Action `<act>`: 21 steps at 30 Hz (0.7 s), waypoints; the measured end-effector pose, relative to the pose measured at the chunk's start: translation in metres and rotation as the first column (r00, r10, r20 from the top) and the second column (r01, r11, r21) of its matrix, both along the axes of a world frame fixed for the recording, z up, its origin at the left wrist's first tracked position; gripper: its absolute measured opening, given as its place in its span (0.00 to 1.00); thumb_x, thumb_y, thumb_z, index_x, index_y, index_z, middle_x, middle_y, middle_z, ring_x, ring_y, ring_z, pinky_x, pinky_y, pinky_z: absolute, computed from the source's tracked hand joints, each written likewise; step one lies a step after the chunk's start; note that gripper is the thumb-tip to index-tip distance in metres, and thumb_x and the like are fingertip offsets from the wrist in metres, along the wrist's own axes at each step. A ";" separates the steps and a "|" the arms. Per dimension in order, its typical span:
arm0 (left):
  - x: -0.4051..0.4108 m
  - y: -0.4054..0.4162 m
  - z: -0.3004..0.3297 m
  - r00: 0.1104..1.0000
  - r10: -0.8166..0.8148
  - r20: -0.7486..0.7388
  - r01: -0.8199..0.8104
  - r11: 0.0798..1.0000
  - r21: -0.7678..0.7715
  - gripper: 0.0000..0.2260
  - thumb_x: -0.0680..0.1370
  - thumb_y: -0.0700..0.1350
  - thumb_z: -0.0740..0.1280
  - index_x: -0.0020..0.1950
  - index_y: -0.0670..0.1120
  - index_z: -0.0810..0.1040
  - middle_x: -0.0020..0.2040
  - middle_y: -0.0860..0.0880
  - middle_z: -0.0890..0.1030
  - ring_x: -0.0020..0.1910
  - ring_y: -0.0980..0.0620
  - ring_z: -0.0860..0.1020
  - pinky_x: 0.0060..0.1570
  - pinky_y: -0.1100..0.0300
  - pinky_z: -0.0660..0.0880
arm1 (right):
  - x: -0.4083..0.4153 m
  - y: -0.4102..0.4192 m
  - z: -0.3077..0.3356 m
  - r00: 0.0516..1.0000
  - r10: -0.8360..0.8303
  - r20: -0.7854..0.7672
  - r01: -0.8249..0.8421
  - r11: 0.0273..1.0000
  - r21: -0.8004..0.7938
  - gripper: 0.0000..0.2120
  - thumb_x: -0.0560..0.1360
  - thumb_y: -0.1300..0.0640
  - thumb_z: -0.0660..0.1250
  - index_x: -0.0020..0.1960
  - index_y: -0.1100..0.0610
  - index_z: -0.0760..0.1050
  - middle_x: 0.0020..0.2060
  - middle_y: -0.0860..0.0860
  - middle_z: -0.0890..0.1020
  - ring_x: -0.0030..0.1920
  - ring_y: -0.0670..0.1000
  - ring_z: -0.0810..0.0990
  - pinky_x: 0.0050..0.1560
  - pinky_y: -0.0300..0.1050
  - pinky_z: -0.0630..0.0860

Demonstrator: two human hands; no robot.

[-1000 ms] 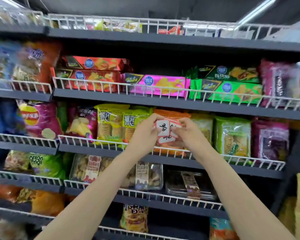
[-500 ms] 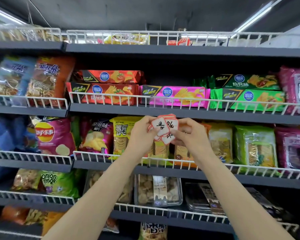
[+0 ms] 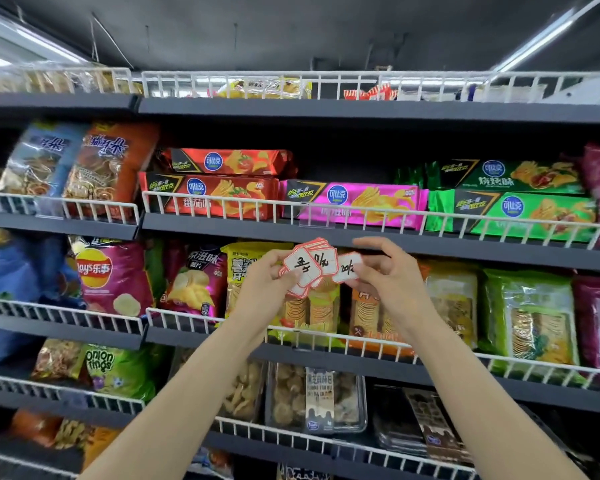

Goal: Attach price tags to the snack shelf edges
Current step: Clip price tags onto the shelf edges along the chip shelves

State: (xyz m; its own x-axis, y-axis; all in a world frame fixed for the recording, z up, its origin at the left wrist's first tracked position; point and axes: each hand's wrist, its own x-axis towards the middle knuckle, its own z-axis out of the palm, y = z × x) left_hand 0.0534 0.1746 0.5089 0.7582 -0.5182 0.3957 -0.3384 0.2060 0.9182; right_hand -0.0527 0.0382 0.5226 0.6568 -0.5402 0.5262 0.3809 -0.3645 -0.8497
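The left hand (image 3: 269, 284) pinches a fanned stack of price tags (image 3: 307, 266) just below the front edge of the shelf (image 3: 222, 230), while the right hand (image 3: 390, 275) pinches one tag (image 3: 347, 268) off its side. The loose fan could slip and scatter, or a second tag could cling to the one drawn away.

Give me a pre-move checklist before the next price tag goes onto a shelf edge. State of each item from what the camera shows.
1. One tag separated from the stack: ok. The right hand pinches a single tag, apart from the fanned stack.
2. Stack secure: ok. The left hand grips it.
3. Clear tag holder in view: ok. One hangs on the wire rail in front of the pink packet.
4. Holder empty: ok, it looks see-through with no card inside.
5. Tag's price matches that product: cannot tell; the handwriting is unclear.
6. Path up to the holder: ok, nothing between hands and rail.
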 end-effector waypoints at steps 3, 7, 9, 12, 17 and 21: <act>0.002 0.000 -0.004 0.998 0.005 0.056 -0.008 0.999 0.052 0.12 0.78 0.37 0.64 0.60 0.47 0.74 0.49 0.50 0.83 0.47 0.50 0.82 0.53 0.51 0.78 | 0.005 0.000 0.000 0.999 -0.018 -0.045 0.012 0.992 -0.127 0.14 0.77 0.69 0.60 0.49 0.53 0.78 0.47 0.53 0.82 0.49 0.49 0.82 0.42 0.36 0.80; 0.004 0.000 -0.001 0.979 -0.013 0.204 -0.005 0.996 0.090 0.11 0.77 0.38 0.65 0.57 0.49 0.75 0.51 0.51 0.83 0.49 0.53 0.81 0.50 0.56 0.79 | 0.012 0.007 -0.001 0.994 -0.001 -0.107 -0.017 0.986 -0.165 0.12 0.78 0.60 0.61 0.40 0.51 0.79 0.43 0.53 0.84 0.48 0.51 0.83 0.50 0.44 0.80; 0.006 -0.001 0.002 0.966 -0.040 0.256 0.020 0.997 0.080 0.11 0.76 0.38 0.66 0.54 0.52 0.76 0.50 0.52 0.83 0.49 0.54 0.81 0.50 0.58 0.78 | 0.015 0.008 0.000 0.990 -0.063 -0.123 0.026 0.958 -0.285 0.10 0.77 0.54 0.63 0.40 0.48 0.80 0.39 0.51 0.85 0.44 0.52 0.82 0.47 0.47 0.79; 0.013 0.001 0.005 0.958 -0.068 0.279 0.053 0.997 0.062 0.13 0.75 0.36 0.68 0.53 0.54 0.76 0.52 0.53 0.83 0.50 0.56 0.81 0.50 0.60 0.78 | 0.021 0.008 0.004 0.993 -0.084 -0.086 0.057 0.959 -0.277 0.07 0.75 0.56 0.67 0.41 0.52 0.82 0.38 0.53 0.85 0.43 0.55 0.82 0.45 0.50 0.80; 0.028 0.007 0.006 0.942 -0.094 0.323 0.085 0.996 0.042 0.16 0.74 0.33 0.67 0.52 0.54 0.76 0.52 0.53 0.83 0.51 0.58 0.81 0.47 0.66 0.78 | 0.034 0.014 0.010 0.994 -0.073 -0.087 0.060 0.988 -0.141 0.03 0.69 0.62 0.72 0.39 0.57 0.79 0.38 0.52 0.85 0.40 0.49 0.85 0.37 0.41 0.82; 0.040 0.007 0.010 0.907 0.018 0.420 -0.055 0.995 0.077 0.13 0.75 0.37 0.68 0.51 0.55 0.75 0.50 0.60 0.79 0.55 0.61 0.77 0.54 0.68 0.74 | 0.045 0.018 0.012 0.993 -0.062 -0.097 0.049 0.990 -0.132 0.03 0.70 0.60 0.72 0.38 0.55 0.80 0.37 0.51 0.85 0.39 0.47 0.84 0.37 0.41 0.81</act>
